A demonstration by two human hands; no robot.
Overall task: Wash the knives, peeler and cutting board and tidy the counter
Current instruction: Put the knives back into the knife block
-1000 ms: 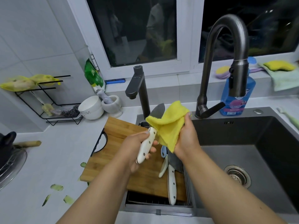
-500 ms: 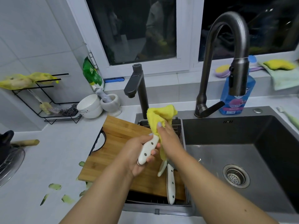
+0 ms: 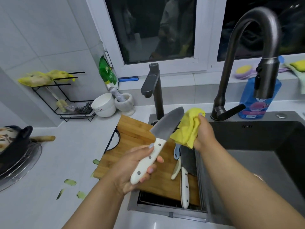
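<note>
Fingers of the left hand (image 3: 132,169) wrap the white handle of a knife (image 3: 158,142), blade tilted up over the cutting board (image 3: 132,136). Just beside the blade, the right hand (image 3: 203,134) clutches a bunched yellow cloth (image 3: 188,128). A second knife (image 3: 185,179) and the peeler (image 3: 176,161) lie on the board, which bridges counter (image 3: 74,154) and sink (image 3: 257,146).

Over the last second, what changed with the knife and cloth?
The right hand drew the yellow cloth off the blade to the right; the knife now shows bare, tip up. The left hand grips the white handle as before. Cutting board, second knife and peeler stayed put.
</note>
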